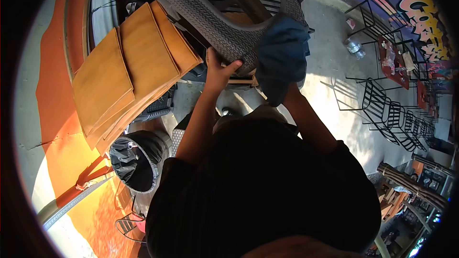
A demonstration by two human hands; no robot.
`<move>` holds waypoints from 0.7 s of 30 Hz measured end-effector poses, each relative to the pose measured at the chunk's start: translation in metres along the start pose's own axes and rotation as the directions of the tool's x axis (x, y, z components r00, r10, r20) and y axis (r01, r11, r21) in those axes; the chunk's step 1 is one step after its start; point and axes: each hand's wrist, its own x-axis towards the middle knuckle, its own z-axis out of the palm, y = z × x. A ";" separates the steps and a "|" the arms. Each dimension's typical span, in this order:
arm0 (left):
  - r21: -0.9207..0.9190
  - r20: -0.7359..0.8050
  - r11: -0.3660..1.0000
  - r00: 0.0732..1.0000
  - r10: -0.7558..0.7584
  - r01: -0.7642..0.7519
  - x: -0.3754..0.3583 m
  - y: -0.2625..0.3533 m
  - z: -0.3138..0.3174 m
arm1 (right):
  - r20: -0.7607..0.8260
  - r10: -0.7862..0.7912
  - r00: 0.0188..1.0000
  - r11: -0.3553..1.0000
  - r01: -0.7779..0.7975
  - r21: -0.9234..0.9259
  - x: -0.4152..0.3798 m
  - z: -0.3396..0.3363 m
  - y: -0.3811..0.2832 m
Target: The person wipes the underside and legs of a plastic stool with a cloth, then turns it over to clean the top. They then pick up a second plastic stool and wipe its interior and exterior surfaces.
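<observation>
A grey plastic chair (210,14) with a moulded woven pattern lies tilted at the top of the view, and only part of it shows. My left hand (222,70) grips its lower edge, thumb on the near face and fingers partly behind it. Bunched dark blue cloth (282,50) lies against the chair's right end, with a loose part hanging down. My right hand (290,91) is at this cloth and holds it; its fingers are hidden by the folds.
To the left is a stack of tan sheets (124,67). Below it stands a black-lined bin (138,162). Black metal chairs (377,100) and a red-topped table (393,62) stand on the right. A clear plastic bundle (355,48) lies on the floor.
</observation>
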 end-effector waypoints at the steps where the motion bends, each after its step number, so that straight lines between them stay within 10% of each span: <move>1: 0.006 0.000 1.000 1.000 0.000 0.000 0.000 0.000 0.001 | 0.075 0.028 0.997 0.999 -0.030 0.038 -0.011 0.014 0.017; 3: 0.021 -0.004 1.000 1.000 -0.005 0.005 -0.003 0.000 -0.001 | 0.164 0.139 0.977 0.960 -0.174 0.220 -0.020 0.016 0.051; 5: 0.038 0.000 0.999 1.000 -0.005 0.005 -0.002 0.000 -0.001 | 0.209 0.275 0.938 0.606 -0.338 0.720 -0.025 0.022 0.081; 7: 0.046 -0.004 0.999 1.000 -0.005 0.005 -0.003 0.001 0.000 | 0.322 0.395 0.860 -0.384 -0.164 0.909 -0.025 0.023 0.102; 13: 0.071 -0.039 0.997 0.999 0.033 -0.030 -0.006 -0.009 0.001 | 0.014 0.362 0.932 0.319 -0.138 0.938 0.005 0.020 0.144; 16: 0.085 -0.091 0.995 0.994 0.057 -0.049 -0.009 -0.013 0.006 | 0.067 0.230 0.971 0.818 -0.230 0.528 0.006 0.006 0.112; 18: 0.071 -0.105 0.997 0.994 0.029 -0.022 -0.011 -0.011 0.009 | 0.224 0.200 0.954 0.717 -0.298 0.630 0.002 0.008 0.092; 19: 0.058 -0.111 0.998 0.993 0.030 -0.024 -0.010 -0.009 0.013 | 0.325 0.201 0.924 0.365 -0.378 0.851 -0.003 0.022 0.089; 21: 0.034 -0.126 0.999 0.992 0.030 -0.026 -0.011 -0.006 0.021 | 0.325 0.156 0.933 0.418 -0.360 0.834 -0.006 0.024 0.095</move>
